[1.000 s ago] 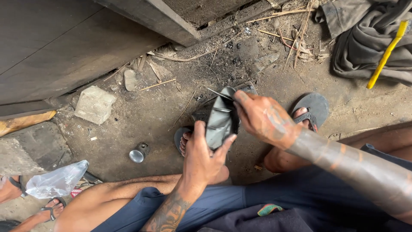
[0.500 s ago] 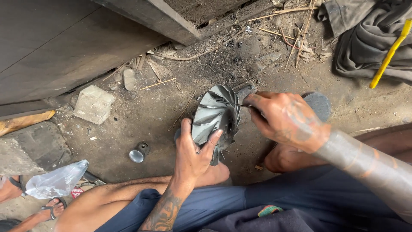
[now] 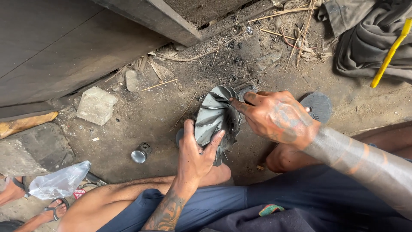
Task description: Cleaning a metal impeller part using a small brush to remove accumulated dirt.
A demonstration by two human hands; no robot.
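Observation:
I hold a grey metal finned wheel (image 3: pixel 213 114), a round part with curved blades, above the dirt ground between my knees. My left hand (image 3: pixel 196 154) grips its lower rim from below, thumb and fingers wrapped on the edge. My right hand (image 3: pixel 274 116) rests on its right side, the index finger pressing on a blade near the hub. The wheel's face is turned up toward me. Its lower right part is hidden behind my hands.
A small metal cylinder (image 3: pixel 140 153) lies on the ground to the left. A pale stone block (image 3: pixel 96 104) sits further left. Dark cloth with a yellow stick (image 3: pixel 390 53) lies top right. A clear plastic bag (image 3: pixel 58 182) and another person's sandalled foot (image 3: pixel 49 209) are bottom left.
The wheel has turned from edge-on to face-up. My right hand slid over to its right side and my left hand shifted lower on the rim.

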